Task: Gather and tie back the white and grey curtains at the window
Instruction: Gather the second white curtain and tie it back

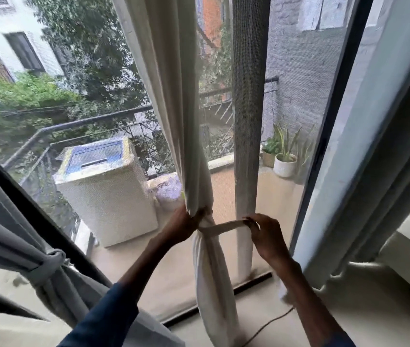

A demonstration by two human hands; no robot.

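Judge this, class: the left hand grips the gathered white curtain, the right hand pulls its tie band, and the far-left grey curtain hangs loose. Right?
No. The head view shows the far-left grey curtain already tied back. The left hand does grip the white curtain and the right hand pulls the tie band.

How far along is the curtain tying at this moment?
Done: the left grey curtain is tied back. In hand: the left hand grips the gathered white curtain while the right hand pulls the tie strip around it. Left: knotting it; the right grey curtain hangs loose.
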